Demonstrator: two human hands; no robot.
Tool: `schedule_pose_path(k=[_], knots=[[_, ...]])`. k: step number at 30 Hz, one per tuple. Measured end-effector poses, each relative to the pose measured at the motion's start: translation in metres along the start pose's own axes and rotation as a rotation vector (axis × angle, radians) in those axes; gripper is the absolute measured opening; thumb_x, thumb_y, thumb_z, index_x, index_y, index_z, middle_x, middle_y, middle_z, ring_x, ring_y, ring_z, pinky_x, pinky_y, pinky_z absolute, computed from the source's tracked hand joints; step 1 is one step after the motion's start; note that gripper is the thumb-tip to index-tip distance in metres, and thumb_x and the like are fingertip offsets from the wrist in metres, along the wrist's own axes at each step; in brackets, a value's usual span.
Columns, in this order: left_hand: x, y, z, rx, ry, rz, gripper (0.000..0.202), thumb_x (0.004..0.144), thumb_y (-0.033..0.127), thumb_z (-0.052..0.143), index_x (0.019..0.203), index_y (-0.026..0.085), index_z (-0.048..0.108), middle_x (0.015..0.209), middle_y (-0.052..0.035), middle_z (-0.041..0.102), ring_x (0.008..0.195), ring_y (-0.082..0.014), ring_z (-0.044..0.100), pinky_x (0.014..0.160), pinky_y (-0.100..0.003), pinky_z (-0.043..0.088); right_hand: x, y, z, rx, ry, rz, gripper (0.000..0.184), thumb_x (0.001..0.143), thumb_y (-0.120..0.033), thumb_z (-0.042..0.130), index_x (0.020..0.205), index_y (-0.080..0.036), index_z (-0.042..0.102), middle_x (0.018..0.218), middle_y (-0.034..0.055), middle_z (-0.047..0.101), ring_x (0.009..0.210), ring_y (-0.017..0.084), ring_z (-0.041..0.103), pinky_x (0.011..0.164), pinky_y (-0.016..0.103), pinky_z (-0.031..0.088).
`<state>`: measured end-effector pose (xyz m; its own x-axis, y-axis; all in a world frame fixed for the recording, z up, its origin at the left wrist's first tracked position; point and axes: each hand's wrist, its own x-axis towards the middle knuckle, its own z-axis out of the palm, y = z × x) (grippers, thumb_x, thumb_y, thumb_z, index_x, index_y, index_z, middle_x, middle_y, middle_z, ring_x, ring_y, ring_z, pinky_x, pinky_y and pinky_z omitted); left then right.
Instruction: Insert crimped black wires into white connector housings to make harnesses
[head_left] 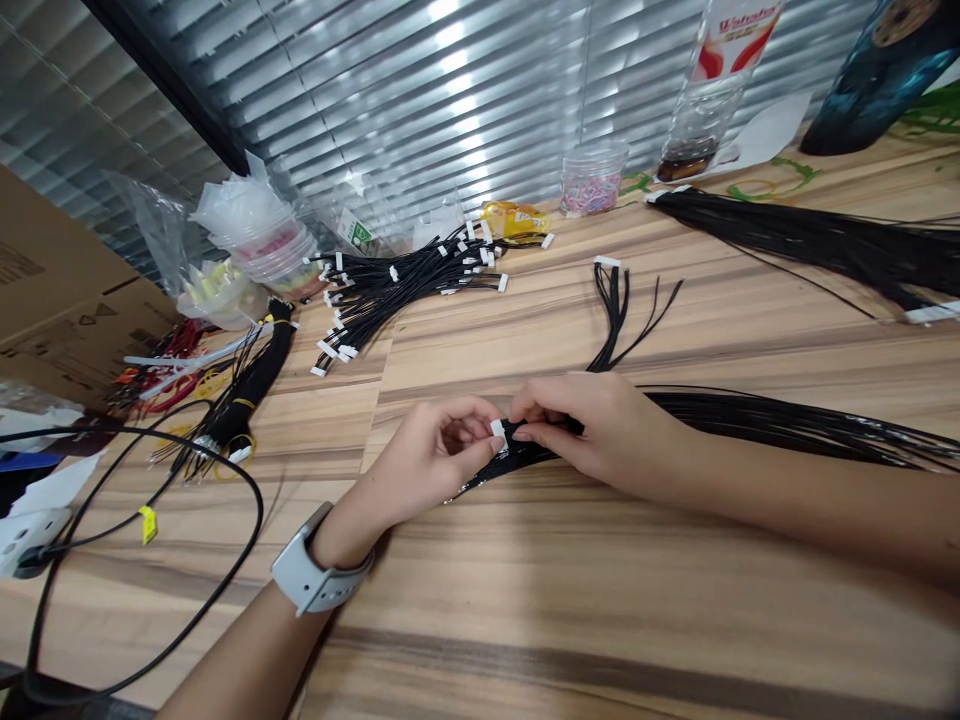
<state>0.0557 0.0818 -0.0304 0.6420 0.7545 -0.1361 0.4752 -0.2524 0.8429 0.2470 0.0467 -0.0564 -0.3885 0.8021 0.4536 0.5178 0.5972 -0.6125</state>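
My left hand [435, 455] pinches a small white connector [498, 428] between thumb and fingertips. Right beside it, my right hand [592, 420] is closed on thin black wires [787, 425] that run from the connector to a long bundle trailing off to the right across the wooden table [600, 600]. Both hands meet at the middle of the table, fingertips almost touching. A grey watch [311, 575] sits on my left wrist.
A pile of black wires with white connectors [405, 285] lies at the back left, a small loose set [615, 300] behind my hands, a thick black bundle [810, 240] at the back right. Plastic tubs, a bottle [709, 90] and a jar stand by the blinds. Cables and cardboard boxes lie at the left.
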Motion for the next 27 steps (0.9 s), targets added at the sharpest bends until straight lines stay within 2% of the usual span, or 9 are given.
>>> schedule_pose_path(k=[5, 8, 14, 20, 23, 27], knots=[[-0.002, 0.003, 0.000, 0.101, -0.028, 0.072, 0.010, 0.081, 0.020, 0.052, 0.084, 0.016, 0.061, 0.072, -0.0018, 0.058, 0.066, -0.0125, 0.051, 0.057, -0.023, 0.040, -0.002, 0.001, 0.003, -0.201, 0.026, -0.258, 0.019, 0.087, -0.008, 0.041, 0.081, -0.016, 0.058, 0.073, 0.0017, 0.061, 0.068, 0.012, 0.053, 0.063, 0.024, 0.036], [-0.003, 0.005, 0.000, 0.138, -0.035, 0.099, 0.010, 0.081, 0.021, 0.051, 0.084, 0.016, 0.060, 0.073, -0.0019, 0.059, 0.066, -0.0126, 0.052, 0.058, -0.023, 0.040, -0.004, 0.002, 0.005, -0.306, 0.026, -0.342, 0.026, 0.088, -0.007, 0.034, 0.084, -0.016, 0.058, 0.072, 0.0015, 0.059, 0.066, 0.012, 0.050, 0.061, 0.025, 0.033], [-0.004, 0.010, 0.001, 0.226, -0.042, 0.159, 0.013, 0.082, 0.016, 0.047, 0.085, 0.015, 0.060, 0.074, -0.0019, 0.058, 0.067, -0.0125, 0.052, 0.060, -0.023, 0.041, -0.005, 0.001, 0.005, -0.326, 0.016, -0.371, 0.029, 0.090, -0.008, 0.031, 0.083, -0.015, 0.058, 0.069, 0.0005, 0.056, 0.063, 0.012, 0.046, 0.060, 0.025, 0.031], [-0.005, 0.011, 0.003, 0.287, -0.005, 0.206, 0.017, 0.079, 0.011, 0.047, 0.084, 0.015, 0.062, 0.074, -0.0020, 0.060, 0.068, -0.0133, 0.054, 0.062, -0.024, 0.042, -0.004, -0.003, 0.005, -0.447, 0.037, -0.394, 0.030, 0.094, -0.014, 0.033, 0.084, -0.017, 0.061, 0.067, 0.0004, 0.056, 0.061, 0.013, 0.042, 0.058, 0.026, 0.029], [-0.003, 0.009, 0.003, 0.226, 0.043, 0.147, 0.015, 0.079, 0.014, 0.049, 0.085, 0.016, 0.063, 0.070, -0.0015, 0.061, 0.065, -0.0128, 0.054, 0.058, -0.023, 0.042, -0.004, -0.002, 0.004, -0.480, 0.039, -0.378, 0.027, 0.093, -0.014, 0.034, 0.093, -0.015, 0.061, 0.077, 0.0042, 0.059, 0.068, 0.014, 0.045, 0.062, 0.026, 0.033], [0.000, 0.005, 0.000, 0.043, 0.143, 0.011, 0.013, 0.078, 0.022, 0.056, 0.087, 0.016, 0.063, 0.058, 0.0021, 0.053, 0.054, -0.0104, 0.047, 0.051, -0.021, 0.037, -0.003, 0.000, 0.001, -0.515, 0.065, -0.397, 0.021, 0.090, -0.019, 0.042, 0.098, -0.015, 0.061, 0.095, 0.0112, 0.057, 0.086, 0.019, 0.046, 0.074, 0.033, 0.037]])
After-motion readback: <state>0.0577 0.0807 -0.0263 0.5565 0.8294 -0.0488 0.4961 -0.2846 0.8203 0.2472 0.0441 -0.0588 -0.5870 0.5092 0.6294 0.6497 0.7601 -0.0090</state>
